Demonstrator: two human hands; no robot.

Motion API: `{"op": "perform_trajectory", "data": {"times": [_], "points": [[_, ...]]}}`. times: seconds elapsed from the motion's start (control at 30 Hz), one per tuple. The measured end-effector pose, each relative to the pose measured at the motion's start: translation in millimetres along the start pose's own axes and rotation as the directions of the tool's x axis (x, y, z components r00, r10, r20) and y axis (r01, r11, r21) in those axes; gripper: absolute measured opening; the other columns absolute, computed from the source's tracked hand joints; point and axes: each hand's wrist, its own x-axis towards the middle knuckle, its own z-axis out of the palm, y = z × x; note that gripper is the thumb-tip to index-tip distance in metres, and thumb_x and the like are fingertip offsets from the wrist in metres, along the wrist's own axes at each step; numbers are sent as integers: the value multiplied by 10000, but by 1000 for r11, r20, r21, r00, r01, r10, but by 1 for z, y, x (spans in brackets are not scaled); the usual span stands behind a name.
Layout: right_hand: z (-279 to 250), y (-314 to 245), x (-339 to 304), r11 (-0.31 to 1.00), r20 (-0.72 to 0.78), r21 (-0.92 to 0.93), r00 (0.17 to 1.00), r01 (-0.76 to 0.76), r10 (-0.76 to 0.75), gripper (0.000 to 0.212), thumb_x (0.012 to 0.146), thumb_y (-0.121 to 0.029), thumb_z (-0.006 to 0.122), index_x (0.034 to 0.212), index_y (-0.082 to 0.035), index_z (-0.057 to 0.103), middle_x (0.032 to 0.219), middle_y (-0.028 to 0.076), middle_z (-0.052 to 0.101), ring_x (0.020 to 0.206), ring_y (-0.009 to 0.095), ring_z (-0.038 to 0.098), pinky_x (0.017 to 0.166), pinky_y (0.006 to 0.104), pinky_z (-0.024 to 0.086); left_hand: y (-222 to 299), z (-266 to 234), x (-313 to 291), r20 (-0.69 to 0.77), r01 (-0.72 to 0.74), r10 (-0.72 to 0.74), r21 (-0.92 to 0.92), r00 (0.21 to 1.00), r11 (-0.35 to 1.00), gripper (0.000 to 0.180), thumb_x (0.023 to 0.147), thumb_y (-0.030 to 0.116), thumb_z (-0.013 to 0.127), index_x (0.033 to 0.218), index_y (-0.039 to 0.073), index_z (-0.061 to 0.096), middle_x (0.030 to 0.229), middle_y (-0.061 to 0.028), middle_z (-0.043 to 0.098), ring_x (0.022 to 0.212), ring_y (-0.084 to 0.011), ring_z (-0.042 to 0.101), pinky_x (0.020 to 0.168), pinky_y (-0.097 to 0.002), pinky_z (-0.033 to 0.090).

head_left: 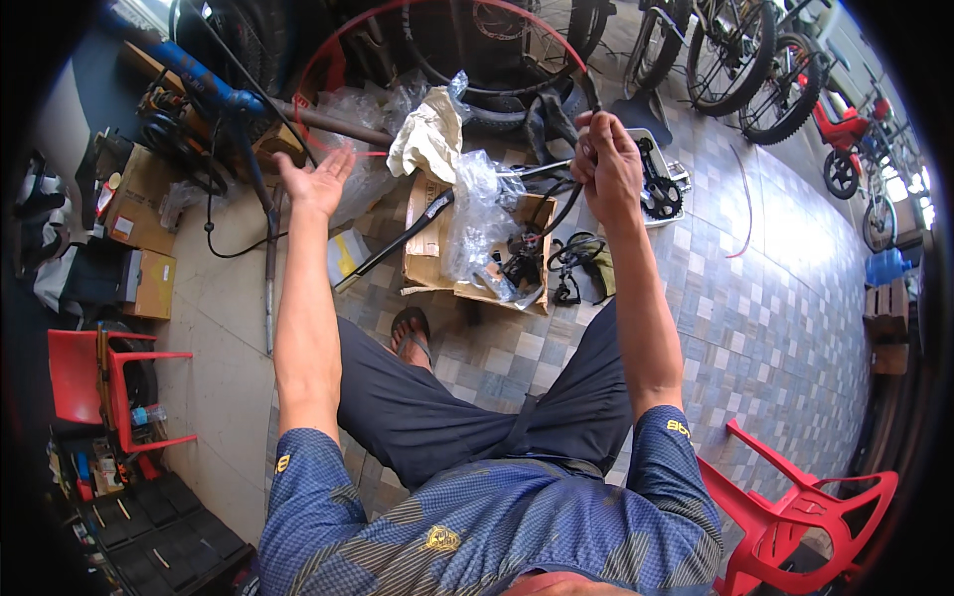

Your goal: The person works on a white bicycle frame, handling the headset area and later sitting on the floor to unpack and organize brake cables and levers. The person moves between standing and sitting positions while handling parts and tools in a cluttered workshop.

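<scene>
My right hand (608, 164) is closed on a black cable (566, 211), whose lower end runs down toward a cardboard box. Above that hand a thin red cable (497, 8) arcs far over to the left and comes back near my other hand. My left hand (316, 184) is raised with palm up and fingers spread, holding nothing. Close by it is a blue bicycle frame (194, 74). In front of me the cardboard box (427, 243) holds clear plastic wrap (477, 214) and dark bike parts (525, 260). A crumpled cream cloth (427, 134) lies behind the box.
Beyond my right hand stands a white tray (651, 135) with a black crankset (661, 194). Several bicycles (730, 60) line the far right. Red plastic chairs (785, 521) stand at lower right and at left. Black cables (576, 253) lie beside the box on the tiled floor (715, 328).
</scene>
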Motion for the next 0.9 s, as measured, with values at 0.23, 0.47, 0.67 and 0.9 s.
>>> {"op": "perform_trajectory", "data": {"times": [0.23,0.47,0.67,0.9], "points": [[64,-37,8,956,-6,293,1000,31,-30,351,1084,-390,490,1125,-47,553,743,-15,420,564,78,343,521,256,327,-76,21,-14,341,-262,-235,913,910,313,619,970,268,676,1465,-16,437,1399,-221,560,1188,-291,628,926,-373,545],[91,-55,48,776,-5,629,998,50,-61,324,1119,-375,347,1036,-84,461,803,32,407,674,161,395,654,349,387,-166,2,-52,695,-787,-500,616,517,43,762,827,356,838,1439,71,486,1418,-203,555,1246,-281,569,1086,-373,428],[47,-79,78,779,-206,583,969,233,-135,269,1114,-277,350,1000,-56,453,847,105,486,750,248,500,821,493,516,-172,9,-60,544,-448,-667,829,509,335,343,1043,382,594,1046,43,647,1041,-60,704,1001,-124,639,902,-320,495],[-99,-60,82,946,-420,306,907,107,33,227,1103,-246,405,1123,-53,523,988,128,600,1000,322,647,954,563,539,-130,39,-77,526,-298,-699,851,485,433,306,1049,319,597,1019,14,602,874,-41,701,813,-102,662,752,-283,539]]}}
